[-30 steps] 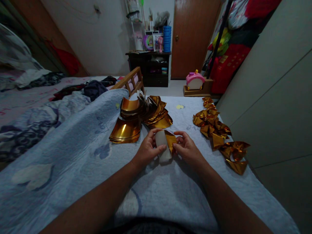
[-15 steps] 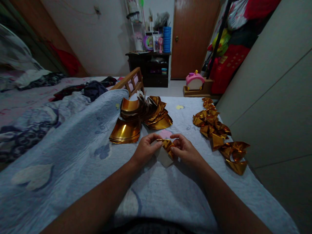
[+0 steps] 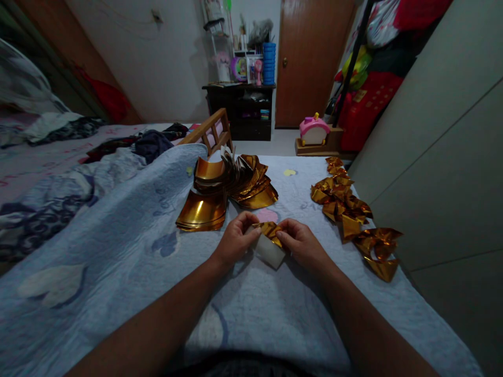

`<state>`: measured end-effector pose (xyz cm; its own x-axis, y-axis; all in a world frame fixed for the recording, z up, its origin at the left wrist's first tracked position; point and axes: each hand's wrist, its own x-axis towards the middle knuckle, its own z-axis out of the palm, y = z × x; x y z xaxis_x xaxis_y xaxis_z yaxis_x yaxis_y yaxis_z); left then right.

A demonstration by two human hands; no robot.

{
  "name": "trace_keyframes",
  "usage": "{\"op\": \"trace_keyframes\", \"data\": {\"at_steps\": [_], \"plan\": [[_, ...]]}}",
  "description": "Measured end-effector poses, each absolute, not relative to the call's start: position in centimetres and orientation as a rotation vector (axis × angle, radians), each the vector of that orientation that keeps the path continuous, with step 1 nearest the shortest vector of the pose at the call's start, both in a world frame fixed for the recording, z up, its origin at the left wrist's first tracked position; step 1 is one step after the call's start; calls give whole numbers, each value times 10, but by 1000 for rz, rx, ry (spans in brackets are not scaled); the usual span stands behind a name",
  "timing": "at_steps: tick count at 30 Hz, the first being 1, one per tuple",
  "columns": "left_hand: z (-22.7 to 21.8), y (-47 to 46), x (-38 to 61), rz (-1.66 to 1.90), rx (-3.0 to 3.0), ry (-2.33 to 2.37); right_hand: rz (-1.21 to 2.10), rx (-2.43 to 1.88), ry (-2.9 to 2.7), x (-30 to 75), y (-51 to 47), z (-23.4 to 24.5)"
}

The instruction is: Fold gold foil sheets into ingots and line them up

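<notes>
Between my two hands is a sheet of gold foil paper [image 3: 271, 250], its pale back facing me and its gold top edge folded over. My left hand [image 3: 240, 235] pinches its upper left corner between thumb and fingers. On the other side, my right hand [image 3: 301, 238] grips the upper right part with the thumb pressed on the fold. Just beyond my hands lies a fanned stack of gold foil sheets [image 3: 202, 209]. Several folded gold foil pieces [image 3: 349, 209] form a heap along the right side of the bed.
A light blue bedspread [image 3: 165, 293] with heart patterns lies under everything. Right of the bed rises a pale cabinet wall [image 3: 444, 173]. Past the foot stand a pink toy [image 3: 314, 128] and a dark cabinet [image 3: 239, 112]. A wooden bed rail [image 3: 212, 128] and rumpled clothes [image 3: 153, 144] are at left.
My right hand has moved slightly, and its fingers have closed more on the paper. The sheet has turned, showing more of its pale back and a flatter gold fold.
</notes>
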<state>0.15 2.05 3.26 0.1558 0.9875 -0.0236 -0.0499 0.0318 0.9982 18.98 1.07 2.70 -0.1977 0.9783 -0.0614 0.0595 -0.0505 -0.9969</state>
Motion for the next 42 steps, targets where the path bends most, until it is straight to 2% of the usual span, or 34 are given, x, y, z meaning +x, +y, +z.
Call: {"op": "trace_keyframes", "data": {"at_steps": [10, 19, 22, 25, 28, 35, 42], "plan": [[31, 19, 2, 1072, 1307, 956, 1183, -1298, -1423, 189, 11, 29], [30, 21, 0, 1004, 1643, 1131, 1103, -1298, -1437, 190, 11, 26], [28, 22, -1, 1012, 1741, 1177, 972, -1327, -1543, 191, 11, 24], [30, 22, -1, 996, 1779, 1192, 708, -1345, -1672, 191, 12, 21], [31, 23, -1, 965, 1767, 1177, 524, -1324, -1776, 192, 12, 21], [34, 23, -1, 1008, 1517, 1108, 474, -1203, -2068, 186, 1, 30], [33, 25, 1, 997, 1480, 1106, 316, -1290, -2204, 176, -3, 27]]}}
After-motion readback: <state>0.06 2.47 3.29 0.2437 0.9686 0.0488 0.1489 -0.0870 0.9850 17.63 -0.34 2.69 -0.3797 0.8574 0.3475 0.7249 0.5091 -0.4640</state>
